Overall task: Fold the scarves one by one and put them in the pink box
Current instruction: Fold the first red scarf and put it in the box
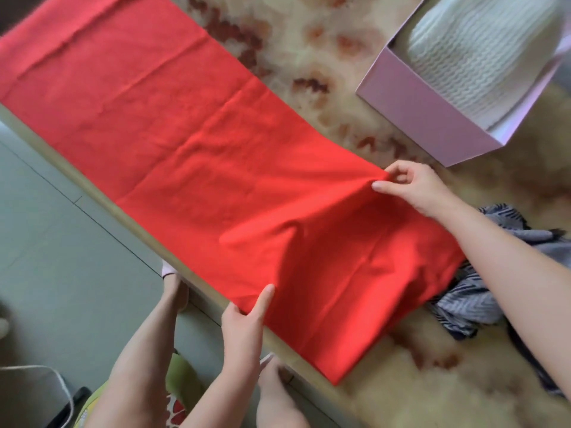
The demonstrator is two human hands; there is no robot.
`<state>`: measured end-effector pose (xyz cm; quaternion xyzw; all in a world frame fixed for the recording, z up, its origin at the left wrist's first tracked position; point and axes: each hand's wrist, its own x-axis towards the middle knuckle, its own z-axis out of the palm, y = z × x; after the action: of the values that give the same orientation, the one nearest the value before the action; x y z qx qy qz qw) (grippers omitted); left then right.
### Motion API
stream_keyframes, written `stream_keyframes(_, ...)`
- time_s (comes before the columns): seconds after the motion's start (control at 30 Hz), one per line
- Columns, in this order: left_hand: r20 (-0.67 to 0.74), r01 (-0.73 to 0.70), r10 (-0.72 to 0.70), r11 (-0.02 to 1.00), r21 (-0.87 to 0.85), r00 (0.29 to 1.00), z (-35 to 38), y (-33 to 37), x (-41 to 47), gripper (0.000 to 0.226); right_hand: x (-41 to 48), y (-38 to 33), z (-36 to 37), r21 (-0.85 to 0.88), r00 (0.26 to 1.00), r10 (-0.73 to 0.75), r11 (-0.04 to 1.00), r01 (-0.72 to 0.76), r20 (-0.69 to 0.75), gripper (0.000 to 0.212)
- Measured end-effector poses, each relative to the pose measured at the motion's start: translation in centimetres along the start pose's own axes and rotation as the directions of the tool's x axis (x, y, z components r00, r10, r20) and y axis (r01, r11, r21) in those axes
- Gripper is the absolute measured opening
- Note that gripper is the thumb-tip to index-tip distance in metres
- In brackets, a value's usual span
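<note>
A long red scarf [191,143] lies spread flat along the table, running from the far left to the near right. My left hand [244,322] pinches its near edge at the table's front edge. My right hand [411,186] pinches the far edge and lifts it slightly, raising a fold. The pink box [423,109] stands open at the far right, with a white knitted scarf [475,54] folded inside it. A grey-blue patterned scarf [482,298] lies crumpled at the right, partly under the red scarf and my right forearm.
The table wears a cream cloth with brown floral marks [309,57]. Its front edge [92,193] runs diagonally from left to bottom right. Below it are a grey tiled floor [61,257], my legs and feet, and a white cable [58,381].
</note>
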<state>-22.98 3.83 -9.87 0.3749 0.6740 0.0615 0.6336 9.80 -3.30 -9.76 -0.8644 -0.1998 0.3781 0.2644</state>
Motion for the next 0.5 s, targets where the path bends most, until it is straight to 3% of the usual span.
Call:
stream_keyframes(0.13,-0.038,-0.030,0.028,0.997,-0.072,0.999,0.2,-0.5,-1.4,0.021,-0.6,0.5,-0.1,0.093,0.999,-0.011,0.996,0.008,0.033,0.020)
stream_keyframes(0.33,-0.060,-0.143,0.140,0.989,-0.046,0.988,0.9,-2.3,-2.3,0.019,-1.7,1.6,-0.4,-0.018,0.989,-0.022,1.000,0.025,0.147,0.020)
stream_keyframes(0.5,-0.093,-0.187,0.179,0.979,-0.078,0.979,1.4,-3.6,-2.7,0.013,-2.5,2.3,-1.6,0.070,0.997,-0.059,0.996,0.055,0.055,0.015)
